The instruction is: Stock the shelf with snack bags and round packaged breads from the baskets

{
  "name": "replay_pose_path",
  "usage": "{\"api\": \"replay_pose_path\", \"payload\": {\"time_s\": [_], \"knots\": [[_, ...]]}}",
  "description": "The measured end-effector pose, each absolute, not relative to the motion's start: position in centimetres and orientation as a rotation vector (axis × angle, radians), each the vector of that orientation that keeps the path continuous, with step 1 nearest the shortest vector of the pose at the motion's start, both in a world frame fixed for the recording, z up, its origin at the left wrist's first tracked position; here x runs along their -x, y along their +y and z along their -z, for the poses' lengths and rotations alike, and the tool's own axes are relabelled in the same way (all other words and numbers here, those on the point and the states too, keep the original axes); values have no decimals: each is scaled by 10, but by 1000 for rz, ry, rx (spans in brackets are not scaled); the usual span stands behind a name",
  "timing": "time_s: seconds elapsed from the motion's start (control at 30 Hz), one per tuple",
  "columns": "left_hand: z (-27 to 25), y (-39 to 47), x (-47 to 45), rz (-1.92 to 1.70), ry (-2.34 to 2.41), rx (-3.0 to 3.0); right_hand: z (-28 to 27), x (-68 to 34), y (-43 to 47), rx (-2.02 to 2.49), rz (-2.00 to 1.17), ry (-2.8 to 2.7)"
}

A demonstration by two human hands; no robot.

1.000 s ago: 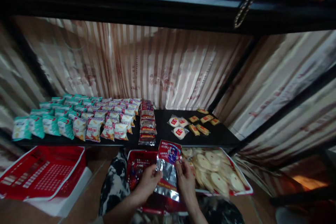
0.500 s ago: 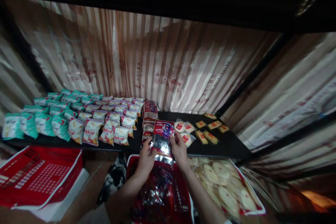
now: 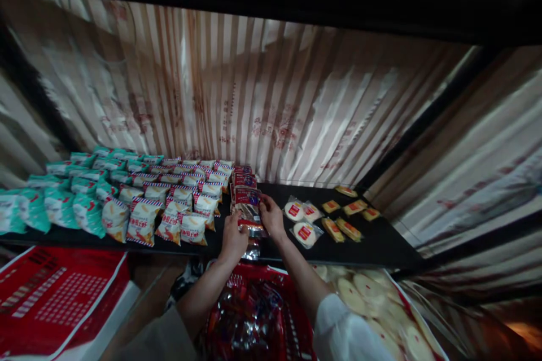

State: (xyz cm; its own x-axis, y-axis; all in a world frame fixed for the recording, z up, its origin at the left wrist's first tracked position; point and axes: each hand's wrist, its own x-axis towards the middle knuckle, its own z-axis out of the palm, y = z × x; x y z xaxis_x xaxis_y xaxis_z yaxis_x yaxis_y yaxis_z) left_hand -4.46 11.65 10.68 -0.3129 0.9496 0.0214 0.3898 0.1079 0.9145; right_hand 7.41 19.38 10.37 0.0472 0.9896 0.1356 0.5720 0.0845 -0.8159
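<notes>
My left hand [image 3: 234, 238] and my right hand [image 3: 271, 216] grip a dark red and silver snack packet [image 3: 249, 208] by its two sides. The packet is over the front of a row of like packets [image 3: 244, 179] on the black shelf [image 3: 271, 248]; whether it touches them I cannot tell. Left of the row stand white chip bags [image 3: 193, 229] with striped tops. To the right of my right hand lie round white cakes in clear wrap [image 3: 305, 231]. Below my forearms is a red crate [image 3: 292, 316] holding more dark shiny packets.
Green snack bags [image 3: 59, 207] fill the shelf's left end. Small yellow packets [image 3: 348, 229] lie at its right. On the floor are a red and white box [image 3: 63, 293] and a box of pale round cakes [image 3: 359, 293]. A dark beam [image 3: 271, 0] crosses overhead.
Both hands have carried the packet forward and slightly left, from over the shelf's front edge to the row of like packets. The view has shifted a little.
</notes>
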Motion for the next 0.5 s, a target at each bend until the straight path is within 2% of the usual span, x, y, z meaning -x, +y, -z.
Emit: {"api": "replay_pose_path", "payload": {"time_s": [0.27,0.5], "knots": [[-99,113,45,-949,2015,-1513,-96,-68,194,1713,-542,-1683],[-90,114,46,-962,2071,-1506,-97,-64,189,1802,-437,-1772]]}}
